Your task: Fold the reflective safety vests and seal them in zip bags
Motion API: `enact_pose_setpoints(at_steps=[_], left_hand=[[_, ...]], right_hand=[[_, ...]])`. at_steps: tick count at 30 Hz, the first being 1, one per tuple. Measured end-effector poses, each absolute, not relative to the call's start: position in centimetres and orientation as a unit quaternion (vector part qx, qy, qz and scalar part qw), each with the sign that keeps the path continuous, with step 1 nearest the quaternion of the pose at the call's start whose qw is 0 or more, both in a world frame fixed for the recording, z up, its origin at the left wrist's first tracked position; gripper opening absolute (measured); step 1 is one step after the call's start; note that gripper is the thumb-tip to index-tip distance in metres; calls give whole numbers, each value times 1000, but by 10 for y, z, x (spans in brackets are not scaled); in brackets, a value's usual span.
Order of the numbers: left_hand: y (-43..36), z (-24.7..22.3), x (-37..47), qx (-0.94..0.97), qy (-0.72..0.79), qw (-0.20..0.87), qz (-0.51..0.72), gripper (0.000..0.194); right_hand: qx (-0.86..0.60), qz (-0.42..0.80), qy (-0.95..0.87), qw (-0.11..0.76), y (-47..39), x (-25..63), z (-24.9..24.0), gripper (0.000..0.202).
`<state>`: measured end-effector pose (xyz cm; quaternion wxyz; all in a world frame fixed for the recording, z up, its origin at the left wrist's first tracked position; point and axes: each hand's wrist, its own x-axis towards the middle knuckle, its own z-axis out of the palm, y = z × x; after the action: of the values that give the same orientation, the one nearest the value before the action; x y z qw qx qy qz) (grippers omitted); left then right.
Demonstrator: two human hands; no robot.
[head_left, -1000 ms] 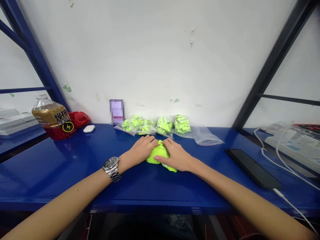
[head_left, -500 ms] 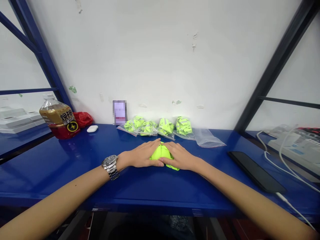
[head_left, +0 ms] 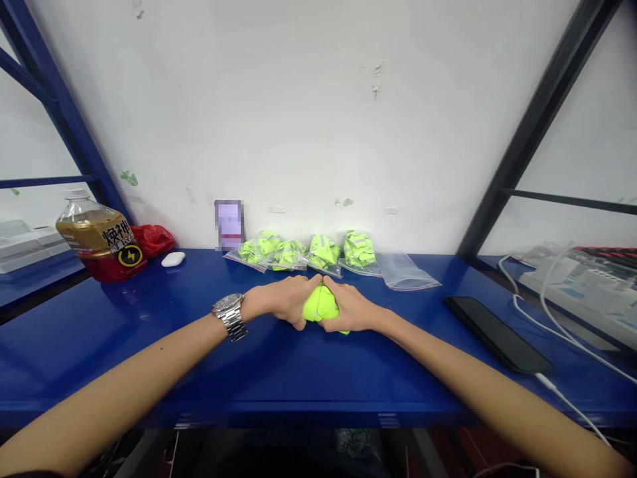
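A fluorescent yellow-green reflective vest (head_left: 320,304), folded into a small bundle, is on the blue table between my two hands. From the left, my left hand (head_left: 292,299) grips it with bent fingers; a steel watch (head_left: 229,315) is on that wrist. On the other side, my right hand (head_left: 351,307) is wrapped round the bundle, thumb in front. A corner of the cloth sticks out below the right thumb. Behind the hands stand several similar yellow bundles with grey strips in clear zip bags, one of them a bagged vest (head_left: 359,249). An unfilled zip bag (head_left: 405,271) lies at their right.
At the left are a large drink bottle (head_left: 102,239), a red plastic bag (head_left: 153,239) and a white earbud case (head_left: 173,259). A blurred upright card (head_left: 229,226) leans on the wall. A black phone (head_left: 497,332) with a white cable lies at the right.
Both hands have gone from lying flatter over the vest to gripping it with bent fingers. The bundle is squeezed more compactly. The view has shifted slightly to the right.
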<state>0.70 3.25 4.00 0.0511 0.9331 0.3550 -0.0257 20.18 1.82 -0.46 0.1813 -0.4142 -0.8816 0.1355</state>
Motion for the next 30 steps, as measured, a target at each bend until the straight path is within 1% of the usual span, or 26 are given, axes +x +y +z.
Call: enact_pose_setpoints(at_steps=[4,10,14,17,19,23,27,30], left_hand=[[32,36,2,931,360,51,35,65],[29,19,-6,914,365,91,153,57],[20,21,0,887,381,129,228,58],[14,29,9,859,378,173,298,63],[13,33,16,840,370,189,348,64],[17,34,27,818,341,235,399,62],[18,32,30,810,314,270,416,61],[15,33,32,800,289,284,443,60]], right_hand=[[-407,122,-873,237,24,198,-6,50],[-402,153,-841,327,21,188,-9,52],[-392,206,-782,438,11,186,-3,48],[-340,256,-721,547,8,185,3,45],[-321,284,-680,595,10,183,5,45],[-331,288,-646,624,13,179,3,54],[-302,241,-656,649,9,176,1,64],[-294,203,-657,663,2,174,3,67]])
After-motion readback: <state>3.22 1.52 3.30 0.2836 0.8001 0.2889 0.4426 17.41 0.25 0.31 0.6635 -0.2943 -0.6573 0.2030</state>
